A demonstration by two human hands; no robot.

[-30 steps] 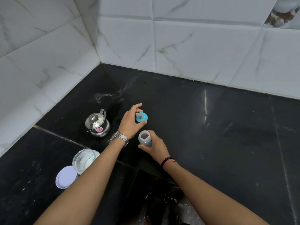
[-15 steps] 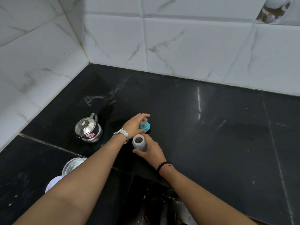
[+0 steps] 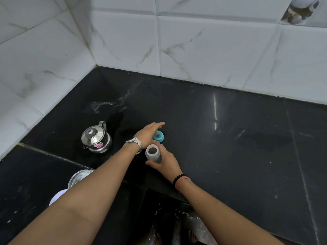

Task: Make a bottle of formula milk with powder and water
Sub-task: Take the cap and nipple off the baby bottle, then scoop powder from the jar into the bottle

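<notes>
I am gripping the open feeding bottle (image 3: 153, 154) with my right hand (image 3: 166, 164) near the counter's (image 3: 230, 156) front edge; my left hand (image 3: 147, 132), fingers extended, is touching the blue teat cap (image 3: 158, 137). Light, smooth plastic: holding mid-body seems best.
</notes>
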